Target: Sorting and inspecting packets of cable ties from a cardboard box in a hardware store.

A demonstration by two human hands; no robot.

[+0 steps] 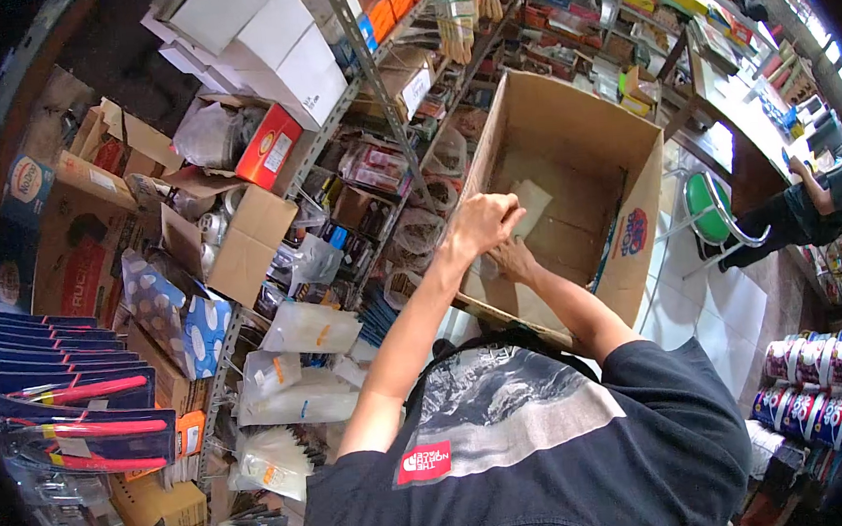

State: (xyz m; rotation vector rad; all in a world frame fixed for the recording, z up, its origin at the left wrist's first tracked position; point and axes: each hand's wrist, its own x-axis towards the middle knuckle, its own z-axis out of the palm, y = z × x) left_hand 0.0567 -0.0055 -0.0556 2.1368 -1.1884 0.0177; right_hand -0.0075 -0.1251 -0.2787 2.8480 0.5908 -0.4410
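Observation:
A large cardboard box stands before me with its top open. Over its near left part, my left hand is raised with the fingers curled inward. My right hand is just below and nearer to me, its fingers bent close under the left one. A bit of translucent plastic shows beside the right fingers; whether either hand grips it is hard to tell. Inside the box, a pale flat packet lies beyond my hands on the brown bottom.
Metal shelving crowded with goods runs along my left. Clear plastic packs and carded pink-handled tools hang nearby. To the right are a green stool, a seated person at a counter, and stacked cans.

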